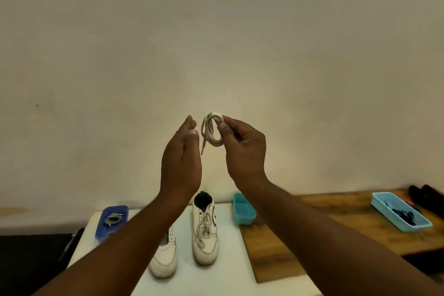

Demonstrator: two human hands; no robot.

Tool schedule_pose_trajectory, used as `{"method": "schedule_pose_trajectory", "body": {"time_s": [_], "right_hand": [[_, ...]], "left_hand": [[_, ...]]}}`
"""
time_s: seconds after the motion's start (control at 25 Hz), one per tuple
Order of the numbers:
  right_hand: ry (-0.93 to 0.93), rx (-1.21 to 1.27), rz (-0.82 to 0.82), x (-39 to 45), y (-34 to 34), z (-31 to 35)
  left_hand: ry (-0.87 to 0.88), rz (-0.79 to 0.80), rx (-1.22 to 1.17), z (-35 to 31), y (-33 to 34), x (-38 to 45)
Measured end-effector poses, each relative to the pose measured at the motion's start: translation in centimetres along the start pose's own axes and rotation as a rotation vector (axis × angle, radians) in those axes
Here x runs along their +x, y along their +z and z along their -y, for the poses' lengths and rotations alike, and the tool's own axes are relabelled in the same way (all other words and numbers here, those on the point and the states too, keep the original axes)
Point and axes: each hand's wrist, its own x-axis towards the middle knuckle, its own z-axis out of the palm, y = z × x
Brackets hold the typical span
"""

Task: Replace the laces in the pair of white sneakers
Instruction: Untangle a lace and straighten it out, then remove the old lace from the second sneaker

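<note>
Two white sneakers stand on a white mat [230, 279]. The right sneaker [205, 230] is laced; the left sneaker [165, 259] is partly hidden behind my left forearm and shows bare eyelets. Raised in front of the wall, my right hand [242, 149] pinches a coiled white lace [212, 132] between thumb and fingers, one end dangling down. My left hand [182, 158] is beside the coil, fingers together and slightly curled, holding nothing.
A dark blue tray [101, 230] at the left holds a grey coiled lace [113, 218]. A teal tray [243, 209] sits right of the sneakers. On the wooden board [300, 243], a light blue tray [400, 211] holds dark laces; dark shoes [426, 196] lie behind it.
</note>
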Motion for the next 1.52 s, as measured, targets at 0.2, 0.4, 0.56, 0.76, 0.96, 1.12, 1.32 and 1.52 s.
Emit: {"method": "schedule_pose_trajectory", "body": {"time_s": [0.2,0.4,0.56,0.76,0.96,1.12,1.32,1.52], "right_hand": [[0.17,-0.115,-0.041,-0.6,-5.5,-6.9],[0.387,-0.312,-0.138,-1.5,-10.3,-15.3],[0.526,-0.496,-0.134,-1.9,-12.2,-22.0],[0.619,-0.772,-0.004,-0.7,-12.9,-28.9],[0.762,-0.994,0.126,0.2,-12.4,-35.3],[0.786,-1.203,0.291,0.5,-10.8,-39.5],[0.901,-1.278,0.352,0.1,-8.8,-42.9],[0.931,-1.454,0.525,0.0,-8.2,-44.2]], "left_hand": [[-0.024,0.307,0.347,6.6,2.9,-1.7],[-0.101,0.433,0.587,13.2,4.3,-3.7],[-0.126,0.439,0.631,17.7,3.8,-4.8],[-0.048,0.388,0.718,21.6,1.4,-5.2],[-0.014,0.363,0.819,25.5,-0.9,-5.4],[-0.023,0.359,0.903,29.0,-2.6,-6.2],[-0.073,0.401,0.983,32.4,-3.2,-6.5],[-0.029,0.473,1.085,33.9,-2.8,-6.2]]}}
